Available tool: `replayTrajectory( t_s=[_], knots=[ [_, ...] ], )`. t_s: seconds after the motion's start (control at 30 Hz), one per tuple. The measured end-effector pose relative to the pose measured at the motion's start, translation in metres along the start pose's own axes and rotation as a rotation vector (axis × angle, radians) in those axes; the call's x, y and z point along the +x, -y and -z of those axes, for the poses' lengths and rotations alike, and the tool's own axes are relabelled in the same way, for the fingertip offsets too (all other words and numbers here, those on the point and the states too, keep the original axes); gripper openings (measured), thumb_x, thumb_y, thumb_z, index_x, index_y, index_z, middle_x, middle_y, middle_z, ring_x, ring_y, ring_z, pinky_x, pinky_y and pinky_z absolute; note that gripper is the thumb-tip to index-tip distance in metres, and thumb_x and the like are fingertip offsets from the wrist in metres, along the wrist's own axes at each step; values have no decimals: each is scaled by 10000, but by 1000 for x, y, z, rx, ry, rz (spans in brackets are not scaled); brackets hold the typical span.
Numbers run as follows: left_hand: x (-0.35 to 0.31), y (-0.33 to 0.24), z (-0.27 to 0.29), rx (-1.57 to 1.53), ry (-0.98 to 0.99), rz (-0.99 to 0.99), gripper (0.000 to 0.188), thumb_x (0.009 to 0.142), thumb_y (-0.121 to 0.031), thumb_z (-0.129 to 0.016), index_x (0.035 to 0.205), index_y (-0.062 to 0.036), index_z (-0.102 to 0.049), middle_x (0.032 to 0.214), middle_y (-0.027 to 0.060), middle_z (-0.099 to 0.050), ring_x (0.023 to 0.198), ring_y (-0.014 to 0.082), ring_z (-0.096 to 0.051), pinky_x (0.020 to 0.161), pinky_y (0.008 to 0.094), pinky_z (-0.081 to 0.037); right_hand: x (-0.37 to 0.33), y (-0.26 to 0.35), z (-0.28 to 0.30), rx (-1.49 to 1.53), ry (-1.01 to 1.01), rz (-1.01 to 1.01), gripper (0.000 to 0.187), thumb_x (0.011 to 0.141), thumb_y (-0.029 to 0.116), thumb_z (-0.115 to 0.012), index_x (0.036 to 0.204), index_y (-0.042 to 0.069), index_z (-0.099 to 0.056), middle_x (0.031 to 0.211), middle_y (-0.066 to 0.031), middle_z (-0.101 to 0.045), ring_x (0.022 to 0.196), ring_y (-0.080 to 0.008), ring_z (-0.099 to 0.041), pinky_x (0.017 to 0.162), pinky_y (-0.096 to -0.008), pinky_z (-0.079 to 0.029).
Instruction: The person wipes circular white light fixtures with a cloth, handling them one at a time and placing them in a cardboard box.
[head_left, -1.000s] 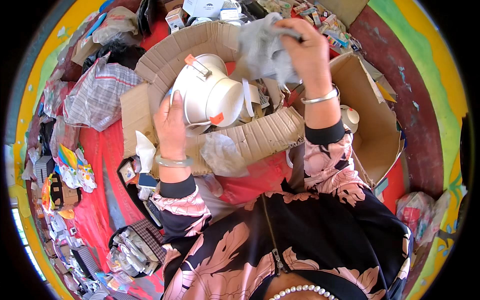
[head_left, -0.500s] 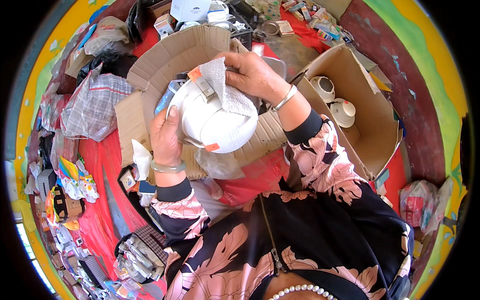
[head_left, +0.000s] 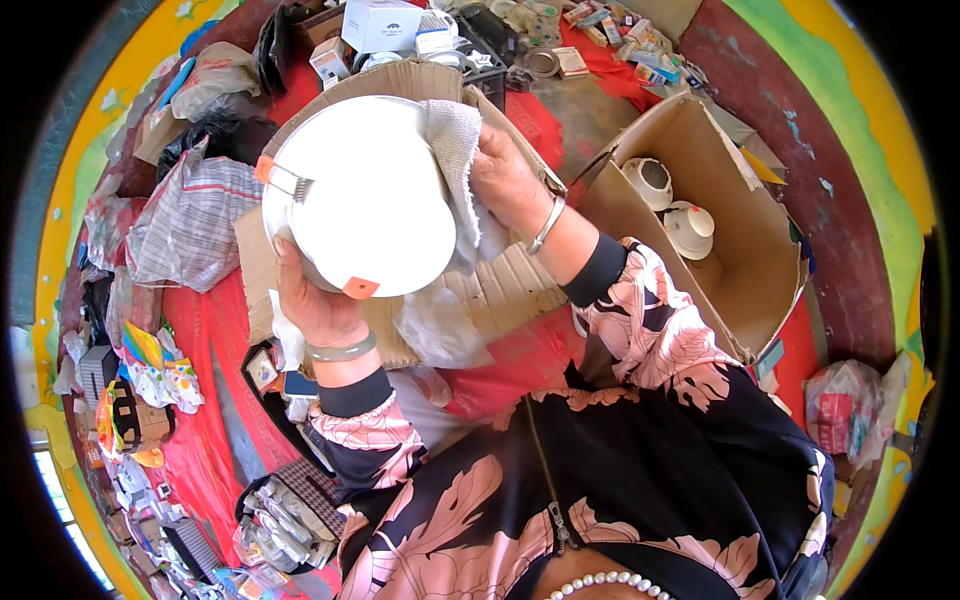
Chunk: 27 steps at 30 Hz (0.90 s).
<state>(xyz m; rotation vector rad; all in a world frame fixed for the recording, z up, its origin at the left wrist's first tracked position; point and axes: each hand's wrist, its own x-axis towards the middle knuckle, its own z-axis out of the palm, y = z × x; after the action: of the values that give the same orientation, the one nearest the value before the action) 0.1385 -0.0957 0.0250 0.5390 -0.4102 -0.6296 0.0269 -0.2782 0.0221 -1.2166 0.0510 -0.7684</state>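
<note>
So the left hand (head_left: 318, 305) was gripping the lower edge of a round white recessed ceiling light (head_left: 362, 195), holding it up face-on to the camera, with its orange spring clips at the left and bottom rim. Right hand (head_left: 505, 180) was closed on a greyish cloth (head_left: 460, 165), pressed against the light's right edge. Behind both sat an open cardboard flap (head_left: 480, 290) over red fabric. Off to the right, an open cardboard box (head_left: 745, 260) had two more white fixtures (head_left: 672, 205) lying inside.
</note>
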Motion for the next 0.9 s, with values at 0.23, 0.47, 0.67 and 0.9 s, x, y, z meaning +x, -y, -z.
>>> replayTrajectory(
  t_s=[0.23, 0.47, 0.67, 0.9],
  knots=[
    [3, -5, 8, -140, 42, -41, 462, 933, -301, -411, 1293, -10, -406, 1298, 123, -472, 1167, 292, -482, 978, 450, -387, -26, -11, -28, 280, -80, -5, 299, 907, 78, -476, 1202, 28, -493, 1105, -21, -574, 1004, -103, -526, 876, -257, -430],
    [6, -4, 0, 24, -120, -103, 477, 917, -298, -421, 1296, -10, -398, 1307, 131, -453, 1193, 285, -453, 994, 447, -368, -23, -14, -33, 358, -185, -199, 283, 894, 72, -466, 1168, 34, -527, 1084, -43, -595, 971, -131, -564, 846, -274, -455],
    [11, -17, -9, -5, 208, -23, 594, 872, -403, -514, 1295, -4, -394, 1334, 151, -412, 1228, 285, -400, 1048, 440, -289, 0, 22, 17, 188, -48, -112, 235, 919, 135, -474, 1078, 11, -595, 998, -53, -633, 878, -120, -598, 769, -253, -486],
    [14, -19, -4, 779, 163, 174, 302, 887, -137, -527, 1121, 52, -552, 1049, 73, -608, 948, 115, -555, 841, 253, -425, -5, 37, 23, -341, 100, -244, 272, 912, 93, -461, 1147, 2, -564, 1050, -56, -620, 958, -122, -567, 838, -256, -452]
  ],
)
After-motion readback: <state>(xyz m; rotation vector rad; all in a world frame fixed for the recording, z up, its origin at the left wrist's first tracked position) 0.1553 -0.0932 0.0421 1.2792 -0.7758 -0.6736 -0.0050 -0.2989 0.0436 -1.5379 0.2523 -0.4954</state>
